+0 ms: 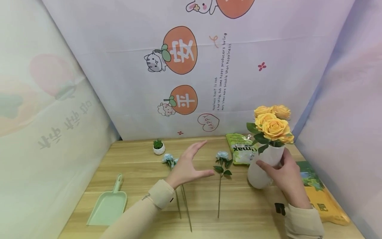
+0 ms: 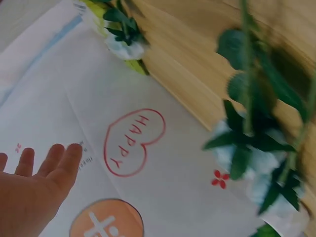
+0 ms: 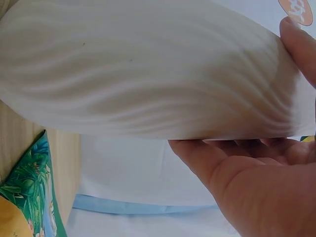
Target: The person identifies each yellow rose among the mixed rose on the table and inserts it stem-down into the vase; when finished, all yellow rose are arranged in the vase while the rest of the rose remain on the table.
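Note:
My right hand grips a white vase around its upper body, thumb on the near side and fingers behind. Yellow artificial roses with green leaves fill its mouth. In the right wrist view, the vase's wavy ridged wall spans the picture. Held over the middle of the table, my left hand has its fingers extended and thumb spread, with nothing in it. Below it lie blue artificial roses on long stems, partly hidden by the hand. Another blue rose lies to its right.
A small potted succulent stands at the table's back. On the left lies a green dustpan. Behind the vase is a green-and-white bag, and an orange-green bag lies at right. Printed white cloth encloses the table.

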A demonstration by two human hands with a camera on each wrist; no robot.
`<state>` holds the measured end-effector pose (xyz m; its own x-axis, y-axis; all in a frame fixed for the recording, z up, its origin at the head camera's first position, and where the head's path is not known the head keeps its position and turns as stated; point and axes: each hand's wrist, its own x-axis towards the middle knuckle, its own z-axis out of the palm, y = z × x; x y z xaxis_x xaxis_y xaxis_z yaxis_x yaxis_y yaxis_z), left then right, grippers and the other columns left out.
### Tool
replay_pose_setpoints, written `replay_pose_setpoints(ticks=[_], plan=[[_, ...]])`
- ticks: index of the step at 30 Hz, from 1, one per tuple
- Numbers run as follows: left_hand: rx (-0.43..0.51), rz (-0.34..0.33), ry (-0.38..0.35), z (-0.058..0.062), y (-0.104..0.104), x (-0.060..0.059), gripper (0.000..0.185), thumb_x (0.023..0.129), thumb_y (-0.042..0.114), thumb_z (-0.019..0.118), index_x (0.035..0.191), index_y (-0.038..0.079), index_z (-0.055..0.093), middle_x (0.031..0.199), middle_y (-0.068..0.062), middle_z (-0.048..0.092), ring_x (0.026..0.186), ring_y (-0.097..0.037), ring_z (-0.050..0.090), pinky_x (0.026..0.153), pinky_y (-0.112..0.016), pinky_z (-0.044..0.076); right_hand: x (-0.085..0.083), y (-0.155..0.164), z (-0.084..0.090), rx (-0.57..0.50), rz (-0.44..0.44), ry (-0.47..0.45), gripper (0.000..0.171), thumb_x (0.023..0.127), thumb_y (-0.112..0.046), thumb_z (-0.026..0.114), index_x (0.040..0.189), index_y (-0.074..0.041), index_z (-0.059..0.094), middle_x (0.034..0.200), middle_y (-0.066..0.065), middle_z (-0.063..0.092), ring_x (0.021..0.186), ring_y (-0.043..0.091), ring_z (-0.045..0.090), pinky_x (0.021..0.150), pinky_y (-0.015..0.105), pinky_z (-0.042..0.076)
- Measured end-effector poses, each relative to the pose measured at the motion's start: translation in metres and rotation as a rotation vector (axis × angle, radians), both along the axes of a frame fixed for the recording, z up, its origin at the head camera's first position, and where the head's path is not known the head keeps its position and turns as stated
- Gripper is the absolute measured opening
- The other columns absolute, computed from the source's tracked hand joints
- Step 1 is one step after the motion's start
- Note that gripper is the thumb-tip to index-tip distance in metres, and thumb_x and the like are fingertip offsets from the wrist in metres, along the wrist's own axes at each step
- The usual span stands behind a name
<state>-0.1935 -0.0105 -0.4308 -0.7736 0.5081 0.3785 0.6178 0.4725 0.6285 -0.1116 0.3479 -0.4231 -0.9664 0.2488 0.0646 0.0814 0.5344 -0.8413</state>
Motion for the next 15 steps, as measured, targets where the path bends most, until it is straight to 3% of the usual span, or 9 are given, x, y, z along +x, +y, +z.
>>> replay_pose_setpoints(ticks=[9,15], plan=[[-0.036,0.041,-0.007,-0.007,-0.03,0.003,0.115,0.078,0.065,0.091,0.169,0.048,0.023,0.173,0.009,0.032,0.157,-0.023,0.035,0.121,-0.061,0.039,0.007,0.005,-0.003,-0.002,-0.022,0.07,0.11,0.093,-0.055,0.082,0.169,-0.005,0.019,0.158,0.034,0.042,0.141,0.057,0.047,0.103,0.079,0.046],[-0.048,0.063,-0.013,-0.01,-0.039,0.003,0.118,0.078,0.058,0.094,0.17,0.049,0.02,0.174,0.008,0.029,0.158,-0.024,0.032,0.122,-0.065,0.036,0.011,-0.005,-0.01,-0.014,-0.05,0.242,0.116,0.092,-0.035,0.089,0.174,-0.024,0.007,0.164,0.026,0.038,0.146,0.053,0.043,0.107,0.081,0.04]])
